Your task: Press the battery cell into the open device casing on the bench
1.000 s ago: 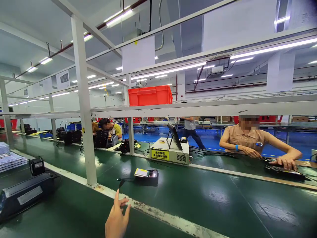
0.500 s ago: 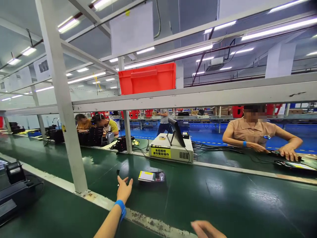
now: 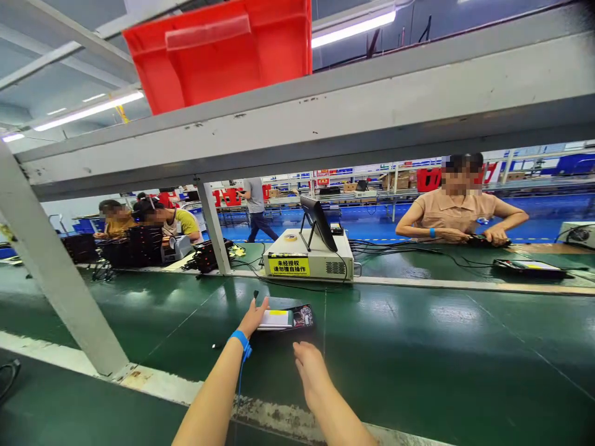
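A flat dark device [image 3: 289, 318] with a white-and-yellow block on top lies on the green conveyor belt [image 3: 418, 347]. My left hand [image 3: 253, 317], with a blue wrist strap, reaches out flat and touches the device's left end, fingers apart. My right hand [image 3: 310, 368] hovers open over the belt, just short of the device and holding nothing. A thin black cable runs off the device toward the left.
A white test box [image 3: 310, 259] with a yellow label and a tilted screen stands beyond the belt. A person in a beige shirt [image 3: 458, 210] works opposite at right; others sit at left. A slanted frame post [image 3: 56, 272] and a red bin [image 3: 223, 49] overhead stand close.
My view has dropped and moved forward. My left hand has reached forward onto the device's left end, and my right hand has come up into view over the belt.
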### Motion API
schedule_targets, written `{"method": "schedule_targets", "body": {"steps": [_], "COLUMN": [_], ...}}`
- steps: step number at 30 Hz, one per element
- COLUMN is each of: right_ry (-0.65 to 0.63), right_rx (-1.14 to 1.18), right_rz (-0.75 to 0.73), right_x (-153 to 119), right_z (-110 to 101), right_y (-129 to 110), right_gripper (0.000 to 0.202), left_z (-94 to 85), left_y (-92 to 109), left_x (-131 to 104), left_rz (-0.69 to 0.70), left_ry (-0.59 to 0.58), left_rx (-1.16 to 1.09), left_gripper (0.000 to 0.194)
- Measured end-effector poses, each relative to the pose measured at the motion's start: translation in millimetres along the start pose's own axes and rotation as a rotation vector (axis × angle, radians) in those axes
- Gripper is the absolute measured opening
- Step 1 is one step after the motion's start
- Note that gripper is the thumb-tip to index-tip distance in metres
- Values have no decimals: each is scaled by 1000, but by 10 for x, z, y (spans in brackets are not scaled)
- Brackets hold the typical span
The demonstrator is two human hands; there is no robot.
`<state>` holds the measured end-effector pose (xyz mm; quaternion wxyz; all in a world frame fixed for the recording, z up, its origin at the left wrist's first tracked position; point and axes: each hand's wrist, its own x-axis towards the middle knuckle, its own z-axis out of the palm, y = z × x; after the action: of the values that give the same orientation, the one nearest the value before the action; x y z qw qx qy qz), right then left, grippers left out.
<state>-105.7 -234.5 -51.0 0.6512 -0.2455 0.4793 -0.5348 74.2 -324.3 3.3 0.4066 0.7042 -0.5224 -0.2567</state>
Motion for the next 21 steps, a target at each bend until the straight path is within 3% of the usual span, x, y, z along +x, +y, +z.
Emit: {"method": "schedule_targets", "body": {"steps": [6, 15, 21], "right_ry": [51, 129, 97], "right_rx": [120, 69, -161], "right_rz": [63, 100, 28], "right_x": [-100, -282, -390], "right_z": [-36, -207, -339], "right_y": [-141, -522, -723], "right_gripper": [24, 21, 23], "left_z": [82, 31, 8], "left_y": [129, 438, 617], "left_x": [-146, -880, -1391], "left_rz": [-66, -194, -217], "left_ry": [-175, -405, -406], "left_rx": [0, -61, -128], "left_gripper": [41, 35, 31]}}
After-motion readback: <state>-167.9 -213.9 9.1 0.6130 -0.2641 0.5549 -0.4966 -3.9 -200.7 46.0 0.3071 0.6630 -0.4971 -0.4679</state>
